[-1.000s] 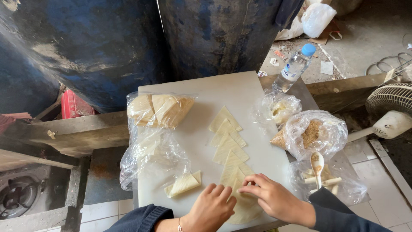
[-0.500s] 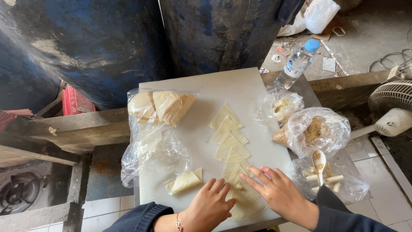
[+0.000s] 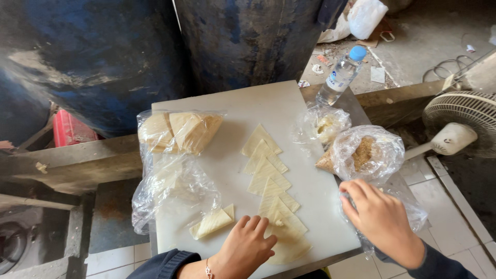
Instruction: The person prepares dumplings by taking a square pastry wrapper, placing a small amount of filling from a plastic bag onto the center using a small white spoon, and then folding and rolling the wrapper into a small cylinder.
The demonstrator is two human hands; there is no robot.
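Right hand [image 3: 385, 219] has left the row of pastry triangles [image 3: 268, 181], now open-fingered at the filling bag [image 3: 368, 153]; left hand [image 3: 247, 247] flat on the nearest triangle, seemingly gripping nothing.

Soft, even daylight, brightest on the white tabletop [image 3: 289, 103] and on the pale tiled floor [image 3: 454, 191] at lower right. The dark blue barrels [image 3: 103, 57] beyond the far edge stay dim, with a few dull highlights on their curved walls. Shadows are faint and short: one beneath the left hand [image 3: 245, 248], one beside the right hand [image 3: 382, 217]. The clear plastic bags [image 3: 170, 186] show small glints. Focus is fairly sharp at centre; the hands are slightly soft. Wide-angle bending curves the tabletop's edges and stretches the frame's corners.
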